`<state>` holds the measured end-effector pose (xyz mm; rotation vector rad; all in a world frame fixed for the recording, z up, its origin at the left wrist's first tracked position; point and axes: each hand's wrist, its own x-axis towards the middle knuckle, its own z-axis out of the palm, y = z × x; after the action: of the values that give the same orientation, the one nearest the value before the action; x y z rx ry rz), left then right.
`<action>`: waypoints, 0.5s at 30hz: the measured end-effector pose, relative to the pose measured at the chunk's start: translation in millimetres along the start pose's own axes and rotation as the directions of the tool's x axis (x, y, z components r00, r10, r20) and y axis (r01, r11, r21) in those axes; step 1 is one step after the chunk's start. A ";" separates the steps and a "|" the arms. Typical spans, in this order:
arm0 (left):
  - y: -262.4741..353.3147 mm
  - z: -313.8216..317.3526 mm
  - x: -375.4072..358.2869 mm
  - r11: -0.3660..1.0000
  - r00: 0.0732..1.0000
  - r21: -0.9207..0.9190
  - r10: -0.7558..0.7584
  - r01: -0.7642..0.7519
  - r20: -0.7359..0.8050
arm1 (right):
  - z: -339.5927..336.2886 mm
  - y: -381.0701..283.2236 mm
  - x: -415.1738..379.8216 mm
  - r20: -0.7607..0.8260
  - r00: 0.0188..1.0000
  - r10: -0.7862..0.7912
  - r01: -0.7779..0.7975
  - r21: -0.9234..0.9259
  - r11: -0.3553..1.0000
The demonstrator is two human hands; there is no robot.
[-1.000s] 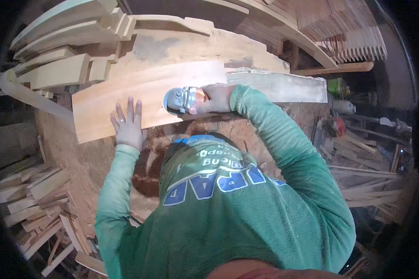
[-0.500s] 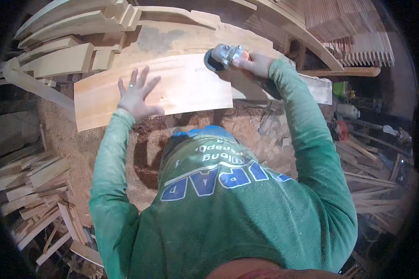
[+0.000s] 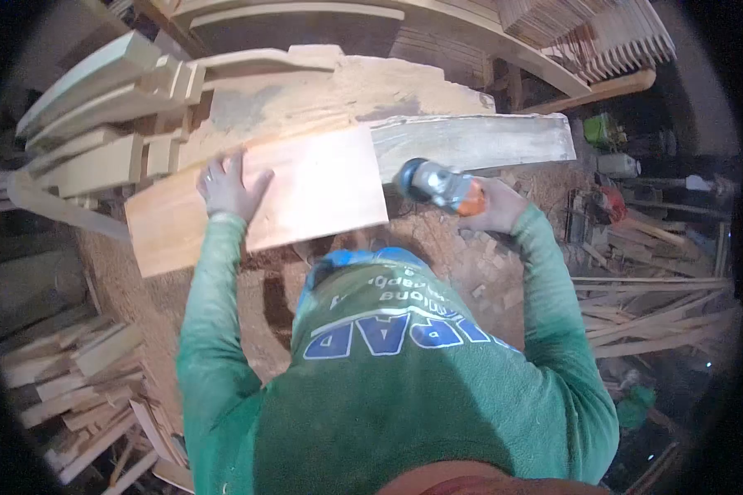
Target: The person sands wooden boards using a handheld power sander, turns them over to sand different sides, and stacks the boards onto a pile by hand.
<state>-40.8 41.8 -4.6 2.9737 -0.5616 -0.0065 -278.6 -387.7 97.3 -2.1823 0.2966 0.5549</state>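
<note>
Our left hand lies on the board with its fingers spread wide, their tips close to the board's far edge. Our right hand has its fingers wrapped around a power tool, held just beyond the board's right edge. That edge and the tool's dark disc stand a little apart, and we see the chip-strewn floor through the opening. To the right of our left fingers, a broad stretch of board lies uncovered; a shorter part runs left of them to a squared end. The near edge passes under our left wrist, facing our body. Ahead of our right fingers a long pale plank borders the room; to their right, well apart, lie loose wood strips. Ahead of our left fingers and to their left, curved wood pieces are piled.

The board looks thin, flat and smooth, pinkish tan around our left fingers and almost white under the light farther right. The tool has a metallic head and orange body, slightly blurred.
</note>
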 end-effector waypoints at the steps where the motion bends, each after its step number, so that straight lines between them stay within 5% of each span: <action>1: 12.2 1.9 -7.2 1.000 1.000 0.020 -0.001 0.001 0.005 | -4.1 17.6 -12.8 -0.081 0.997 0.017 -0.012 0.051 0.999; 3: 32.8 14.0 -22.6 0.985 0.990 -0.097 0.137 -0.141 -0.045 | -8.7 42.8 -40.0 -0.214 0.954 0.208 -0.165 0.205 0.965; 5: 75.9 -2.7 -57.8 0.916 0.901 -0.071 0.400 -0.394 0.165 | -9.8 66.6 -57.6 -0.334 0.882 0.334 -0.244 0.284 0.927; 7: 116.7 -38.0 -86.6 0.818 0.719 -0.099 0.549 -0.566 0.425 | -1.1 84.6 -65.1 -0.434 0.816 0.382 -0.258 0.316 0.913; 10: 117.2 -17.9 -100.3 0.796 0.715 -0.097 0.584 -0.597 0.386 | 12.0 83.1 -70.8 -0.490 0.762 0.424 -0.185 0.462 0.867; 15: 115.0 6.9 -98.0 0.687 0.742 0.283 0.606 -0.669 0.286 | 32.0 97.6 -72.8 -0.560 0.669 0.488 -0.179 0.516 0.838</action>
<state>-174.1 -29.7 0.0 2.9269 -1.7939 -0.1069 -389.8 -421.3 48.6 -1.8106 1.1439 -0.1561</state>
